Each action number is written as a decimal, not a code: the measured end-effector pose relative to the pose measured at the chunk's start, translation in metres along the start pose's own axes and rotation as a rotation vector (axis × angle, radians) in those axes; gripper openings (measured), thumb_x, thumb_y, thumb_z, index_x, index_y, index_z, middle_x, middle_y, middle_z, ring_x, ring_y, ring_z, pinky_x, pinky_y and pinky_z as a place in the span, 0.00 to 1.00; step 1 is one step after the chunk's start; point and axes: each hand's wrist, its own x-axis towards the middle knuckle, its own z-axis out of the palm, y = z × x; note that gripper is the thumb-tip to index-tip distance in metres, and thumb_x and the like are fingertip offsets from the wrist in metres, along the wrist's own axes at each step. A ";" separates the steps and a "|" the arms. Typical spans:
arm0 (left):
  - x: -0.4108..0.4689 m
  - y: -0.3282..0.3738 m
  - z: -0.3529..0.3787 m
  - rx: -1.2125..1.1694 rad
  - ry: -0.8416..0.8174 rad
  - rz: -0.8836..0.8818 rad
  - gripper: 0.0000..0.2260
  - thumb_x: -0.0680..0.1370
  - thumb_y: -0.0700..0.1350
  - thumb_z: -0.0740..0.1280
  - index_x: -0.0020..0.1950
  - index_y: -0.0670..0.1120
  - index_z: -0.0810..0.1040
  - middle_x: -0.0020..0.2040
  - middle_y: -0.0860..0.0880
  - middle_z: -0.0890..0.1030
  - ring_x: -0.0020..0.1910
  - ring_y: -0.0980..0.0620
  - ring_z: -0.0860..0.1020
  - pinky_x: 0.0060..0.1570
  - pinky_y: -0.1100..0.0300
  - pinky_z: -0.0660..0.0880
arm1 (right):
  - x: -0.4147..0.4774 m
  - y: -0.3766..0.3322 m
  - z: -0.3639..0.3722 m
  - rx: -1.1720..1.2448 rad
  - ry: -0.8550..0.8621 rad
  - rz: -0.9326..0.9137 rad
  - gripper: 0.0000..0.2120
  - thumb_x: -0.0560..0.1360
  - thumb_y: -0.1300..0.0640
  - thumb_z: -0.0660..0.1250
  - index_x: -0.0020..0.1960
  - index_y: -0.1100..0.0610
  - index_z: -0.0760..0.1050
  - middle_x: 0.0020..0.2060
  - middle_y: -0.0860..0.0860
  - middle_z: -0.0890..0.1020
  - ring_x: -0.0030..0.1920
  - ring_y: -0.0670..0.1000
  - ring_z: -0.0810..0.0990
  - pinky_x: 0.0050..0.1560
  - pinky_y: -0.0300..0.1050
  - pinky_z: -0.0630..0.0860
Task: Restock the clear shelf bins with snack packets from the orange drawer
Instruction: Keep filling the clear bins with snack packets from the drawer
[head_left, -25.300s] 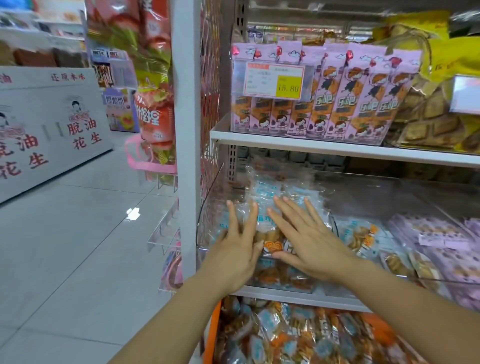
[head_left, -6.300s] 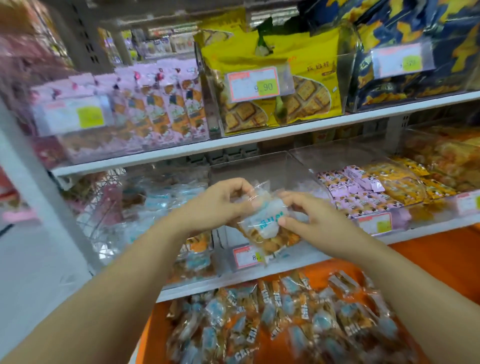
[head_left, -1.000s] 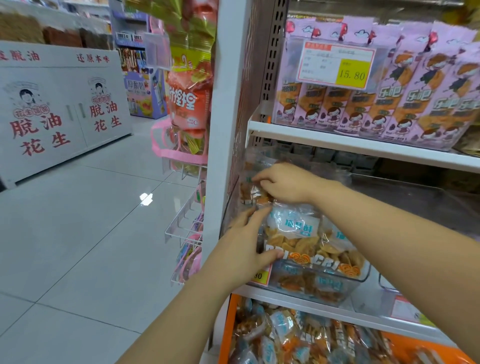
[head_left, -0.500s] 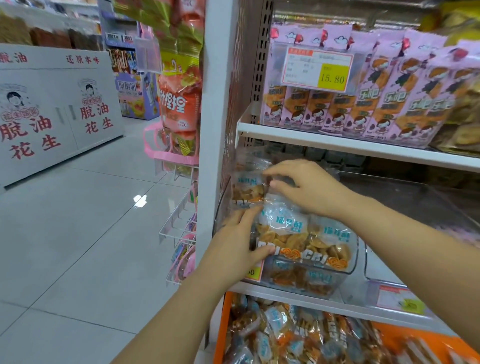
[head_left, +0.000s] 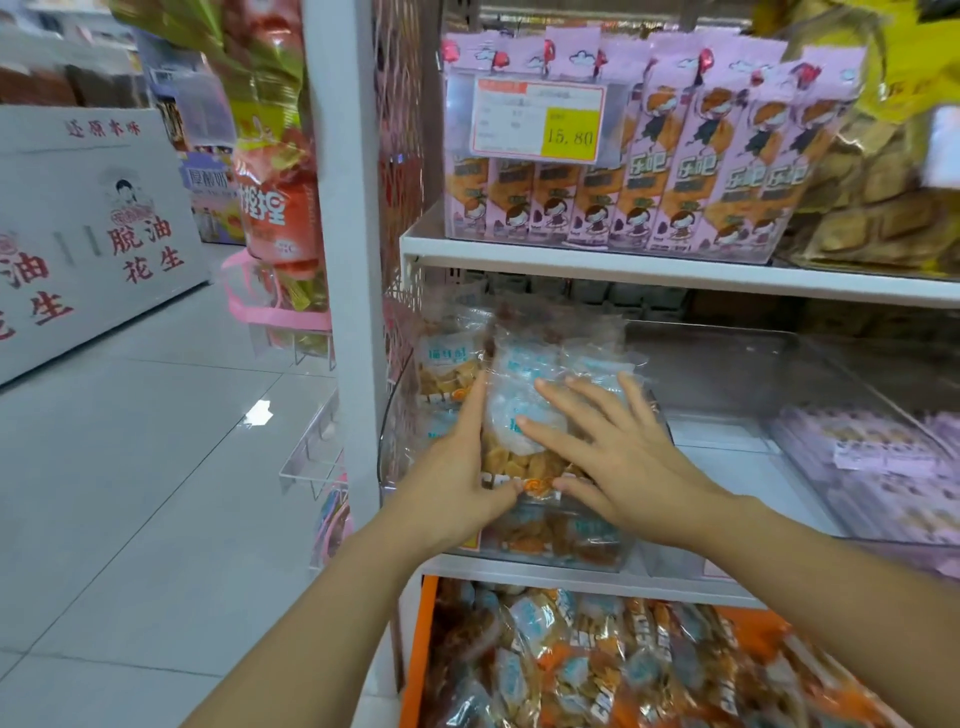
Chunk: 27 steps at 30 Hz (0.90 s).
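Observation:
A clear shelf bin at the left end of the middle shelf is packed with clear snack packets that have pale blue labels and golden pieces inside. My left hand lies flat against the left side of the front packets, thumb across their lower edge. My right hand rests on their front with fingers spread. Neither hand closes around a packet. Below the shelf, the orange drawer stands pulled out, full of several more of the same packets.
A second clear bin sits to the right, then one with pink packets. Pink boxes with a price tag fill the upper shelf. A white upright post and hanging bags border the tiled aisle.
My right hand has come down from the back packets and now lies spread flat on the front ones. My left hand has slid up along their left side.

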 end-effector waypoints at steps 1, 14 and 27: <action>0.001 -0.001 0.002 0.021 0.001 -0.003 0.47 0.76 0.50 0.68 0.74 0.62 0.29 0.63 0.43 0.76 0.54 0.47 0.79 0.55 0.47 0.76 | 0.001 0.001 0.002 -0.026 -0.013 -0.011 0.32 0.72 0.44 0.66 0.73 0.46 0.59 0.74 0.54 0.62 0.71 0.59 0.62 0.67 0.70 0.59; -0.015 -0.001 -0.005 0.005 0.114 0.033 0.48 0.74 0.51 0.72 0.76 0.61 0.35 0.77 0.54 0.57 0.61 0.56 0.73 0.56 0.62 0.68 | -0.031 -0.005 -0.034 0.134 0.114 0.041 0.21 0.77 0.50 0.60 0.69 0.50 0.66 0.73 0.57 0.63 0.71 0.58 0.63 0.71 0.58 0.61; -0.017 -0.002 0.012 0.364 0.167 0.135 0.28 0.80 0.42 0.63 0.75 0.62 0.58 0.78 0.54 0.41 0.49 0.53 0.78 0.45 0.57 0.77 | -0.074 -0.014 -0.003 0.009 -0.010 0.118 0.19 0.70 0.54 0.73 0.61 0.52 0.78 0.68 0.55 0.72 0.68 0.54 0.70 0.71 0.49 0.55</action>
